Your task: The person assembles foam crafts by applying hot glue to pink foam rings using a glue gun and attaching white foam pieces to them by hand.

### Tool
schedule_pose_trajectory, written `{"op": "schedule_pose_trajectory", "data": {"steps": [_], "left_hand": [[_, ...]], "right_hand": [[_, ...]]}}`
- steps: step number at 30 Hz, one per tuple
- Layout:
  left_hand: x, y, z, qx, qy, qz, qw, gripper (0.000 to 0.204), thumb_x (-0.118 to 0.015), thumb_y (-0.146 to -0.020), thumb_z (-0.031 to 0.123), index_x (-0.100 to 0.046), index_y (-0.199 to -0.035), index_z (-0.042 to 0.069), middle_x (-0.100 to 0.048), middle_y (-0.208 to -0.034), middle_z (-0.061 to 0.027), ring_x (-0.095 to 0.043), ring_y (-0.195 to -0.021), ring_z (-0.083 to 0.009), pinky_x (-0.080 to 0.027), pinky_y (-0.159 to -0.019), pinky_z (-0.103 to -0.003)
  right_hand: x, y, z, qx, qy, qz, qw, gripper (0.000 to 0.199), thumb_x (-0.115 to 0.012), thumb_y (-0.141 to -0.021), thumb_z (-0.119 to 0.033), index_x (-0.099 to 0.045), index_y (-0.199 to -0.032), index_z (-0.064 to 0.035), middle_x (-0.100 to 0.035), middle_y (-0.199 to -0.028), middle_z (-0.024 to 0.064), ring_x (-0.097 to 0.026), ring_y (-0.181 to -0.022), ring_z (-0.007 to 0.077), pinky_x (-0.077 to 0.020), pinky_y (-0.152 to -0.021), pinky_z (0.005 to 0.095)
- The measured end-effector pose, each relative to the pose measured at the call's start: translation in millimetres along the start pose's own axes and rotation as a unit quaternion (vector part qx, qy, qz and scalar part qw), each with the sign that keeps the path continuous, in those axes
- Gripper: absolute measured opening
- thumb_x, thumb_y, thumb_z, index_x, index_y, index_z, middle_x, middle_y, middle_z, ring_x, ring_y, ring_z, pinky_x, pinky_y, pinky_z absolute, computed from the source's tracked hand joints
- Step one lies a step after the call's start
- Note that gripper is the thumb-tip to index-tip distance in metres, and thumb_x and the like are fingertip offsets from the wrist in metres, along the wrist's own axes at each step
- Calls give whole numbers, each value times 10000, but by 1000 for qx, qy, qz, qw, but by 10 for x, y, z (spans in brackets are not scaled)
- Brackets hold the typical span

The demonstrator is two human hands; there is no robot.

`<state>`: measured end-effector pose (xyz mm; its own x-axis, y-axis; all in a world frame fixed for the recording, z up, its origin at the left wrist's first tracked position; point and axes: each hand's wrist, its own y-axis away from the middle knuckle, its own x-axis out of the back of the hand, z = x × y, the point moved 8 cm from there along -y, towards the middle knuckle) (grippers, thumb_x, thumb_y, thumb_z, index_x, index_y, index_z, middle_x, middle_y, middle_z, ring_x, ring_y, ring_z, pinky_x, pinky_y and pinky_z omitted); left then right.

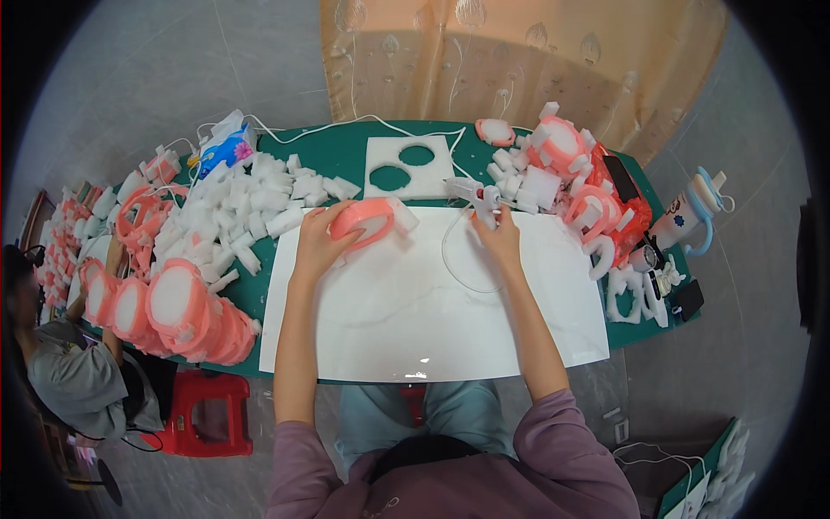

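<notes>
My left hand (322,242) is wrapped round a pink foam ring piece (367,216) with a white middle, tilted above the white board (406,303). A white foam block (402,214) sits against the ring's right side. To the right, my right hand (499,240) grips a white glue gun (474,192), its nozzle pointing up and left. From the gun, a thin cord (446,251) loops down over the board. Just beyond both hands lies a flat white foam sheet (408,183) with two round holes.
White foam blocks (233,208) lie heaped on the left, beside stacked pink foam pieces (177,303). More pink pieces (558,143), a red plastic bag (635,221) and a black phone (619,178) crowd the right. A bottle (683,216) stands at the right edge. Another person (78,372) sits at left.
</notes>
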<state>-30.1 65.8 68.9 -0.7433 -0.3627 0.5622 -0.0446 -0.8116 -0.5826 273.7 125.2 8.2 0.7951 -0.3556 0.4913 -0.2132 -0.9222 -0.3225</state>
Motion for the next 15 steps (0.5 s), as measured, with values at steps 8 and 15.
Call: {"op": "schedule_pose_trajectory", "data": {"steps": [8, 15], "left_hand": [[-101, 22, -27, 10, 2, -54, 998, 524, -672, -669, 174, -518, -1156, 61, -593, -1000, -130, -519, -938, -267, -371, -856, -332], [-134, 43, -14, -27, 34, -77, 996, 522, -631, -705, 158, -482, -1191, 40, -569, -1042, -138, -522, -946, -258, -370, -865, -328]], "right_hand": [[-41, 27, 19, -25, -7, -53, 998, 366, -604, -711, -281, -616, -926, 14, -623, -748, 201, -617, -700, 275, -461, -672, 344], [48, 7, 13, -103, -170, -21, 980, 311, -617, -750, -232, -613, -939, 16, -615, -706, 100, -578, -579, 127, -455, -495, 257]]}}
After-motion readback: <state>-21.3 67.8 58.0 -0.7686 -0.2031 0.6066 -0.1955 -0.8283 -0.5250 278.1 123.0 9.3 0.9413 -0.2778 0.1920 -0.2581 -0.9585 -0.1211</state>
